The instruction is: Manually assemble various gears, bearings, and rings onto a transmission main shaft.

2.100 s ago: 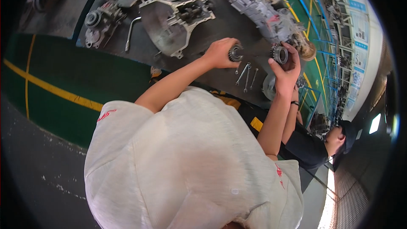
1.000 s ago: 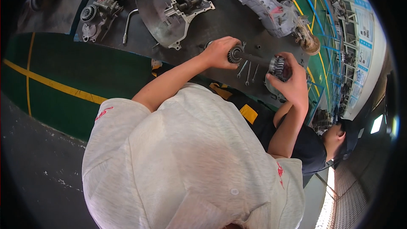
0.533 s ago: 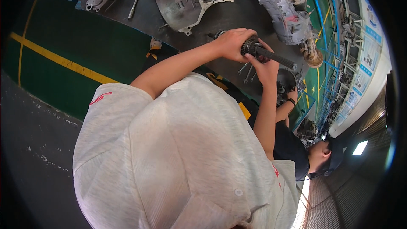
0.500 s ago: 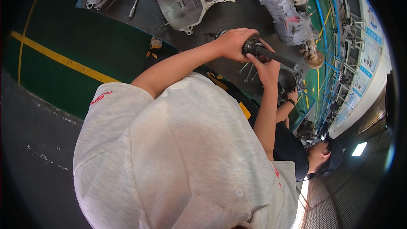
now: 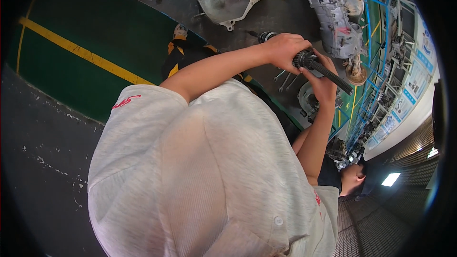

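Both my hands hold a dark gear shaft [image 5: 337, 79] above the workbench. Its long splined end points to the lower right, and a toothed gear sits between my hands. My left hand [image 5: 287, 50] is wrapped over the shaft from the left, its thumb by the gear. On the other side, my right hand [image 5: 326, 85] grips around the shaft near the gear; some of its fingers are hidden. A ringed metal part [image 5: 267, 36] shows just left of my left hand; whether it belongs to the same shaft I cannot tell.
An opened gearbox housing [image 5: 223, 12] with gears inside lies on the dark bench [image 5: 297, 14]. A larger grey transmission [image 5: 335, 19] stands at the right. Several wrenches [image 5: 285, 82] and a round metal casing [image 5: 308, 99] lie beyond my arms. Another person [image 5: 351, 178] is close on my right.
The view has shifted, so the bench parts sit higher and farther right. My hands keep their grip on the gear shaft, whose splined end tilts more downward in the picture.
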`<state>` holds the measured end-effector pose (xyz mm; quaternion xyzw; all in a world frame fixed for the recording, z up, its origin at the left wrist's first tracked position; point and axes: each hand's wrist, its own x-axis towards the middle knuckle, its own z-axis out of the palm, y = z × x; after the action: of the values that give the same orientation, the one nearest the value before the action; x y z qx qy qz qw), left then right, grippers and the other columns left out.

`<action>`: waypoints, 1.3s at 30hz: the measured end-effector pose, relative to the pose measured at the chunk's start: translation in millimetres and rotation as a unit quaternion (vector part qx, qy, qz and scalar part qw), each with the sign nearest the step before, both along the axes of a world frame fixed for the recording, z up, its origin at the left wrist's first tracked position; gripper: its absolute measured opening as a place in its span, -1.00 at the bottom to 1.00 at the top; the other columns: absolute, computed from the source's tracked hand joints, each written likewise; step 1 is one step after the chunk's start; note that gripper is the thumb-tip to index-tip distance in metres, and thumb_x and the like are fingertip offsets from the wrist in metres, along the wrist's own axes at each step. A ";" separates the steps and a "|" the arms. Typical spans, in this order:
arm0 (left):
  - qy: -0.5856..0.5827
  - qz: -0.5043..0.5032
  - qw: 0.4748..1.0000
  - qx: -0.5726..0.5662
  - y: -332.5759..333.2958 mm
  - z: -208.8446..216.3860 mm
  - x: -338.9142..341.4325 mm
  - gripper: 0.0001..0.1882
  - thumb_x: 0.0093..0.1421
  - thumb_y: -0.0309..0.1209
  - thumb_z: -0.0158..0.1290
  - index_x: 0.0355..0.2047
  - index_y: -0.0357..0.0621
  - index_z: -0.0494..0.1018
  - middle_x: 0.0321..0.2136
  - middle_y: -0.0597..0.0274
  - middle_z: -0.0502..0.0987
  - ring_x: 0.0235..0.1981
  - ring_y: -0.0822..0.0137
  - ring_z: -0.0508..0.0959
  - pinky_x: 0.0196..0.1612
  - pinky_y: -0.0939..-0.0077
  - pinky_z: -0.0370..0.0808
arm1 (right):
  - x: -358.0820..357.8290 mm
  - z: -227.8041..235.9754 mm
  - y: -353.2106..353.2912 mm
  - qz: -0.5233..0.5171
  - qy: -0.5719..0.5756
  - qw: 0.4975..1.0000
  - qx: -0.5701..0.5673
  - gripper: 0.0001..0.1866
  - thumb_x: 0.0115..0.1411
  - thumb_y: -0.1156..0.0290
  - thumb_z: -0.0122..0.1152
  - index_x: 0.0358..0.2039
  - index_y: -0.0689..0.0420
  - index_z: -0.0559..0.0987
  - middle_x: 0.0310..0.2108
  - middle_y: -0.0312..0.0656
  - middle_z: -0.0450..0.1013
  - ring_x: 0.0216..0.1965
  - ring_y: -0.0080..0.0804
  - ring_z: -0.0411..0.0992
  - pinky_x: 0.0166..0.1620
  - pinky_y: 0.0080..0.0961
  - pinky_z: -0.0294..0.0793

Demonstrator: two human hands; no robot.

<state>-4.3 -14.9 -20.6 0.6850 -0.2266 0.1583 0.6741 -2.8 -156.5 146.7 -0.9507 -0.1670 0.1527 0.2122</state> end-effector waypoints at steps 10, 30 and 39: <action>0.006 0.002 1.000 -0.002 -9.1 -1.6 1.3 -0.35 -0.23 -0.18 0.40 -0.09 -0.13 0.50 -0.23 0.08 0.61 -0.12 0.00 0.62 -0.04 0.16 0.57 | -13.1 -17.3 -5.1 -0.044 -0.044 0.998 0.007 -0.37 -0.08 0.31 0.66 0.00 0.30 0.63 -0.15 -0.07 0.57 -0.07 -0.24 0.57 0.03 -0.40 0.52; 0.001 -0.051 0.998 0.045 -31.7 -0.2 -19.5 -0.36 -0.26 -0.18 0.44 -0.14 -0.15 0.53 -0.22 0.06 0.62 -0.15 0.02 0.63 -0.05 0.19 0.58 | -42.9 -65.2 -32.8 -0.178 0.062 0.941 0.281 -0.42 0.29 0.38 0.27 0.27 0.33 0.41 0.27 0.07 0.38 0.32 -0.14 0.31 0.39 -0.26 0.22; -0.027 -0.028 0.999 0.007 -19.4 7.3 -11.2 -0.42 -0.21 -0.27 0.40 -0.14 -0.23 0.54 -0.18 0.03 0.63 -0.12 0.00 0.63 -0.02 0.18 0.59 | -46.5 -91.2 2.7 -0.333 -0.066 0.879 0.335 -0.64 0.35 0.47 0.21 0.12 0.30 0.50 0.08 0.01 0.51 0.12 -0.27 0.48 0.24 -0.35 0.43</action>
<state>-15.5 -34.3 -13.3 0.6786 -0.2647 0.1558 0.6672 -49.3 -153.8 55.5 -0.8300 0.1045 -0.0555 0.5451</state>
